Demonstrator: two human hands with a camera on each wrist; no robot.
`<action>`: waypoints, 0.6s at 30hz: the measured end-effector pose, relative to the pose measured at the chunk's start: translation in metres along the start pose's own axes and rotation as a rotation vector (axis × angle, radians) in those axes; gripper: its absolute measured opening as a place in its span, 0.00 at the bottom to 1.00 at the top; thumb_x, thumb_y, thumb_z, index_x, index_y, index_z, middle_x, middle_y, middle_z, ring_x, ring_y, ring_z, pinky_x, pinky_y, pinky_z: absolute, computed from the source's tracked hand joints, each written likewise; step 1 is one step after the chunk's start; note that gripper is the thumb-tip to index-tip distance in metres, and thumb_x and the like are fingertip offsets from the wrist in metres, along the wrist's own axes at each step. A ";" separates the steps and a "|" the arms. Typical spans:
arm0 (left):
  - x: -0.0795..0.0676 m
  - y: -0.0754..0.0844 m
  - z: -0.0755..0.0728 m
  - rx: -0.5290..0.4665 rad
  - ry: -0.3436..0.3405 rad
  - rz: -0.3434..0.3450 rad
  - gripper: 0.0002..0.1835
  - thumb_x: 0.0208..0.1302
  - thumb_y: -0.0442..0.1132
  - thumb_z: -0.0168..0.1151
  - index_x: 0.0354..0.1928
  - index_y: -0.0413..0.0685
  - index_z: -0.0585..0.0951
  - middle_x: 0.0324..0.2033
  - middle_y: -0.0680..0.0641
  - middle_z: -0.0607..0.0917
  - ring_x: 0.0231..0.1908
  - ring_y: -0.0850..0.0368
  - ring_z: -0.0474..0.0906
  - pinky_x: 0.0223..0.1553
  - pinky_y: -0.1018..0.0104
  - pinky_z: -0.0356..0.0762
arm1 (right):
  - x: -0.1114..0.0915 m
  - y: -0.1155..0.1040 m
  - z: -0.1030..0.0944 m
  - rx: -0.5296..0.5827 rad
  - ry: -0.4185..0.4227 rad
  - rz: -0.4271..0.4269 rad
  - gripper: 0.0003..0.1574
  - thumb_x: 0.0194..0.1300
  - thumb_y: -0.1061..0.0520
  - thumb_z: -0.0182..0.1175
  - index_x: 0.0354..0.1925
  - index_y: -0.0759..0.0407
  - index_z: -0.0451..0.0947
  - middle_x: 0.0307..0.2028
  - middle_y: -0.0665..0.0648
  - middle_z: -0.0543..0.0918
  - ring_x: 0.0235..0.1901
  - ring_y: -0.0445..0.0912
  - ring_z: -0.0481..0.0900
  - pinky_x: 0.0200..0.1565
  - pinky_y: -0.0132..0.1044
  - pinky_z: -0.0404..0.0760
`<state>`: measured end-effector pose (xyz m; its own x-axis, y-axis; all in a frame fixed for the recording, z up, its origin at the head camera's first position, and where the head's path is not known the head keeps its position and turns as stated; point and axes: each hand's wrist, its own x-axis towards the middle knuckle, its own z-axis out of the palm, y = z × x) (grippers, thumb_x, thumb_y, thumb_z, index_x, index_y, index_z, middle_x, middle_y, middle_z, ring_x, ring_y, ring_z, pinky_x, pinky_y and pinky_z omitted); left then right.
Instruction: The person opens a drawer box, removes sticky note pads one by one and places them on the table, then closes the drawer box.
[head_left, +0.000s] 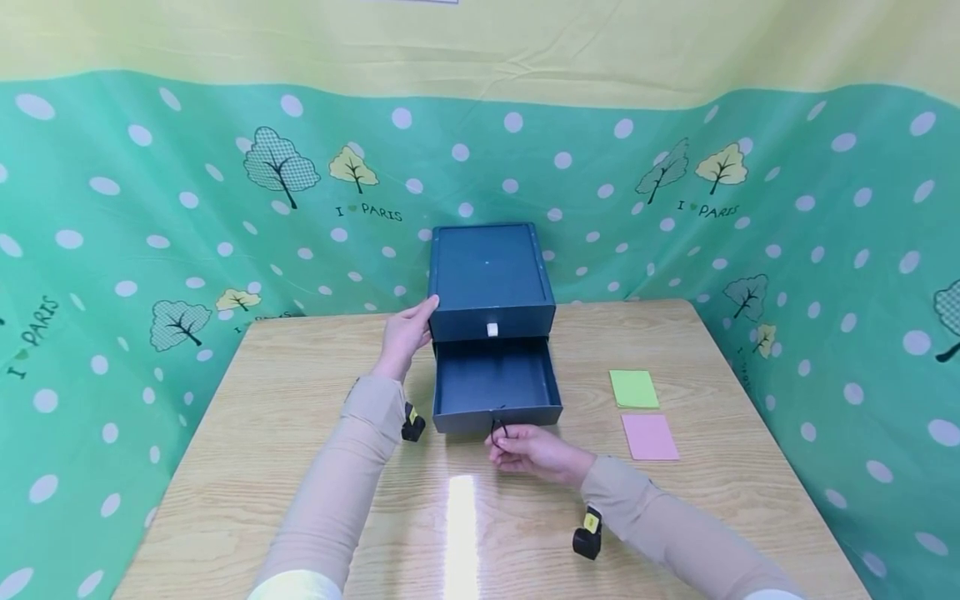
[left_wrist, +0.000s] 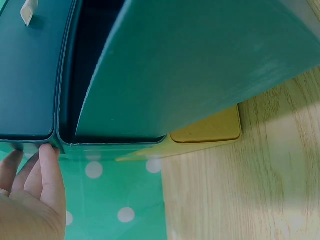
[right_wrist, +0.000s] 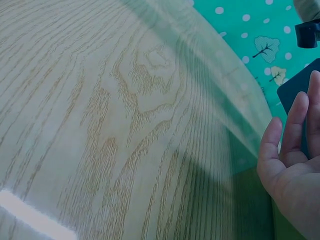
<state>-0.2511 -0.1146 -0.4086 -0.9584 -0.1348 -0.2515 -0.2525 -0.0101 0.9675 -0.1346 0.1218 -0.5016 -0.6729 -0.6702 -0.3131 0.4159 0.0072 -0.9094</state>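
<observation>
A dark blue drawer cabinet (head_left: pixel 487 267) stands at the back of the table. Its top drawer, with a white pull tab (head_left: pixel 492 329), is closed. Below that, a drawer (head_left: pixel 495 375) is pulled out and holds nothing visible. My left hand (head_left: pixel 405 337) rests against the cabinet's left side at the top drawer's level; the left wrist view shows its fingers (left_wrist: pixel 50 170) fairly straight on that side. With my right hand (head_left: pixel 540 454) I pinch the black loop pull (head_left: pixel 498 429) on the open drawer's front. In the right wrist view the loop is hidden behind the fingers.
Right of the cabinet lie a green sticky-note pad (head_left: pixel 634 389) and a pink one (head_left: pixel 650 437). A yellow lowest section (left_wrist: pixel 210 127) appears under the open drawer. Polka-dot fabric (head_left: pixel 300 250) hangs behind and beside the wooden table (head_left: pixel 300 400).
</observation>
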 end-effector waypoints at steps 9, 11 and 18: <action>0.000 0.000 0.000 -0.011 0.004 0.005 0.32 0.59 0.58 0.63 0.62 0.48 0.75 0.63 0.45 0.73 0.61 0.49 0.72 0.60 0.58 0.73 | 0.003 -0.003 0.001 0.015 0.038 0.016 0.23 0.73 0.60 0.47 0.56 0.78 0.66 0.34 0.47 0.83 0.40 0.41 0.79 0.64 0.56 0.67; 0.000 0.000 0.001 -0.018 0.007 0.007 0.32 0.59 0.58 0.63 0.61 0.48 0.75 0.63 0.44 0.73 0.61 0.49 0.72 0.61 0.57 0.72 | 0.003 -0.003 0.001 0.012 0.044 0.021 0.23 0.73 0.59 0.47 0.57 0.77 0.66 0.33 0.47 0.83 0.40 0.41 0.79 0.64 0.55 0.68; -0.001 0.000 0.001 -0.025 0.002 0.004 0.32 0.59 0.57 0.63 0.62 0.48 0.74 0.63 0.45 0.73 0.61 0.49 0.71 0.61 0.57 0.72 | 0.004 -0.004 0.000 0.018 0.039 0.020 0.24 0.72 0.60 0.47 0.57 0.78 0.65 0.34 0.48 0.83 0.40 0.42 0.80 0.61 0.47 0.74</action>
<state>-0.2506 -0.1136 -0.4084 -0.9590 -0.1372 -0.2479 -0.2456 -0.0339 0.9688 -0.1391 0.1190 -0.4997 -0.6874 -0.6409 -0.3416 0.4402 0.0064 -0.8979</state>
